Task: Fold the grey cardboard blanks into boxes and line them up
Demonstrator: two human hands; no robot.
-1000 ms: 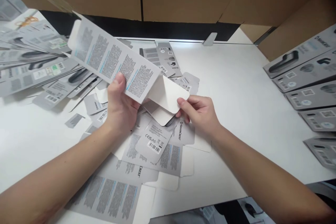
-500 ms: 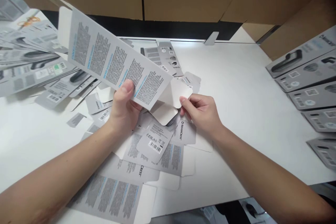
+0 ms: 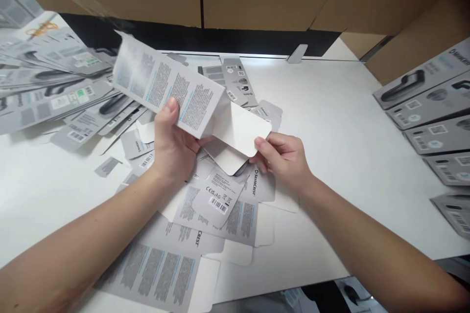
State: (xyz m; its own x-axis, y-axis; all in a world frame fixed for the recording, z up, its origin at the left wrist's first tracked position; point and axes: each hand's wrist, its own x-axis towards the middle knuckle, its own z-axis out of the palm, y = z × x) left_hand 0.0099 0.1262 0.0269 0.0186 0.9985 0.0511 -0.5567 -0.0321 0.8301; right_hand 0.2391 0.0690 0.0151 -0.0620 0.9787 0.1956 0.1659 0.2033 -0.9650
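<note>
Gripping a grey printed carton (image 3: 172, 90) by its body, left hand (image 3: 172, 149) steadies it while right hand (image 3: 284, 159) pinches its white end flap (image 3: 238, 129) open above loose flat cartons (image 3: 216, 205).

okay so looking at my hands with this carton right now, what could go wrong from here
1. The right hand pinches only the edge of the white end flap; a hard fold might crease or tear it.
2. The left hand grips the grey carton near one end, so its long far end could sag or twist.
3. Loose flat cartons lie overlapped right under both hands; a dropped wrist might push some toward the table's near edge.
</note>
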